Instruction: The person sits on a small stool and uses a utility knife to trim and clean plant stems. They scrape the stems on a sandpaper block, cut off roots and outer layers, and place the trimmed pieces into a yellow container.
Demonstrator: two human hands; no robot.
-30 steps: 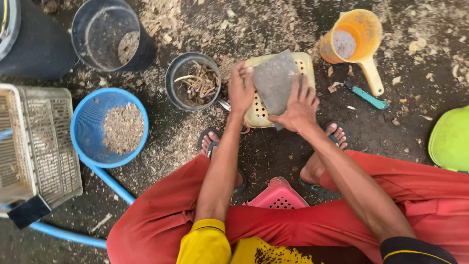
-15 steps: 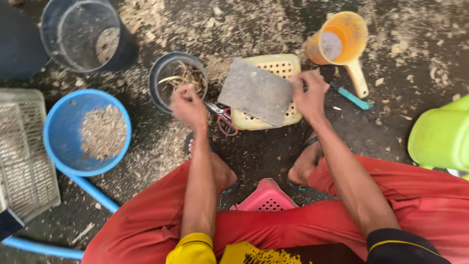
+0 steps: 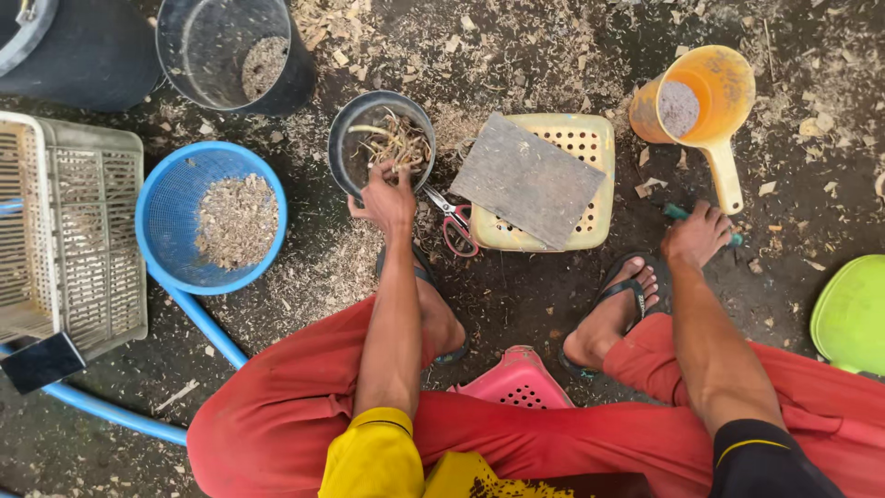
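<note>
While the left hand (image 3: 387,195) pinches strips at the rim of the bowl (image 3: 355,138), left of the board (image 3: 525,180), the right hand (image 3: 696,235) closes over a green tool (image 3: 679,212) on the ground right of it.

My left hand (image 3: 387,198) no longer rests on the grey board (image 3: 527,180); its fingers now reach into the dark bowl (image 3: 381,138) of root scraps. My right hand (image 3: 696,235) has released the board and now lies on the ground over the green-handled tool (image 3: 680,213). The board lies unheld across the yellow basket (image 3: 590,148).
</note>
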